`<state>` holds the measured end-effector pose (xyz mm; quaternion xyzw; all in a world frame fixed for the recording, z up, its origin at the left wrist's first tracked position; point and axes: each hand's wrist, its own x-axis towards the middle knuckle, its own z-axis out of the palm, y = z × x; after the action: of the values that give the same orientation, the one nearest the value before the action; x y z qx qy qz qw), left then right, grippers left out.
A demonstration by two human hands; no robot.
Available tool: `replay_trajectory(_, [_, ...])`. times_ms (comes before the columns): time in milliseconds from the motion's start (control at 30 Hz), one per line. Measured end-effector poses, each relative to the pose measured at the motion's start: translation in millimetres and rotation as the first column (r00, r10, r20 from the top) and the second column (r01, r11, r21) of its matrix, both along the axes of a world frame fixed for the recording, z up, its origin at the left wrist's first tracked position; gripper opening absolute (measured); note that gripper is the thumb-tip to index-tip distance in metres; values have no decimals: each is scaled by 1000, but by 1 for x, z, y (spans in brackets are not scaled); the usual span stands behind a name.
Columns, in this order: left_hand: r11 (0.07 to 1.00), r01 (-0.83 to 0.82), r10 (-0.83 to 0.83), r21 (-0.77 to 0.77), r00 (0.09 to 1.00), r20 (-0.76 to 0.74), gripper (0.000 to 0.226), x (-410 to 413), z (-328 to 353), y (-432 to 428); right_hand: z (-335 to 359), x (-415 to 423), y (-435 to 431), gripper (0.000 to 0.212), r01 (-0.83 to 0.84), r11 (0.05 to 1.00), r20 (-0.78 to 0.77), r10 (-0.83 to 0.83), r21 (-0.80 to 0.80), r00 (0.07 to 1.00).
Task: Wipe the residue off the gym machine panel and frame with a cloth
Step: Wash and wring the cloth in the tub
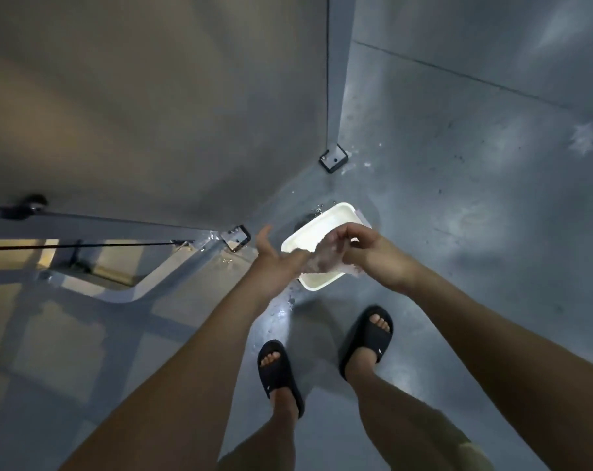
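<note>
The person stands looking down at the lower middle of the frame, both arms reaching forward. Between the hands is a pale wet cloth (322, 263), held above the near end of a white rectangular plastic basin (336, 212) that sits on the glossy grey floor (475, 215). The right hand (366, 253) has its fingers (336, 232) curled and clamped on the cloth's right end. The left hand (274, 256) seems to close its fingers over the other end with the thumb standing free, though blur keeps me from being sure of that grip. It looks like wringing, so no wiping is under way yet. The flat grey gym machine panel (152, 113) fills the upper left, and the grey metal frame tube (173, 266) runs along the floor at middle left, well apart from the cloth. Scattered water drops (281, 314) shine on the floor just below the basin, close to the black slide sandals (280, 372). That is my main worry: more runoff missing the basin would leave a slick patch underfoot on a smooth floor. A half-wrung cloth could also streak the panel instead of lifting residue, and a step forward might knock the basin.
</note>
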<state>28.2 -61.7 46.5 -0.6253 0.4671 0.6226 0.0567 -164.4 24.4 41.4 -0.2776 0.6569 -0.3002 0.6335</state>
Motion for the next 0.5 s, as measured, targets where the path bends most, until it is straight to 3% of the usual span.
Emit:
replay_trajectory(67, [983, 184, -184, -26, 983, -9, 99, 2, -59, 9, -56, 3, 2, 40, -178, 984, -152, 175, -5, 973])
replay_trajectory(133, [919, 388, -385, -74, 921, 55, 76, 2, -118, 16, -115, 7, 5, 52, -369, 929, -300, 353, 4, 886])
replay_trajectory(267, [879, 467, -452, -97, 880, 143, 11, -8, -214, 16, -222, 3, 3, 18, -545, 837, -443, 507, 49, 740])
replay_trajectory(400, [870, 486, -455, -79, 855, 250, 34, -15, -317, 16, -321, -17, -11, 20, -479, 869, -426, 484, 127, 765])
replay_trajectory(500, [876, 471, -436, -107, 866, 246, 40, -26, -382, 16, -384, -16, -19, 34, -553, 798, -432, 597, 239, 675])
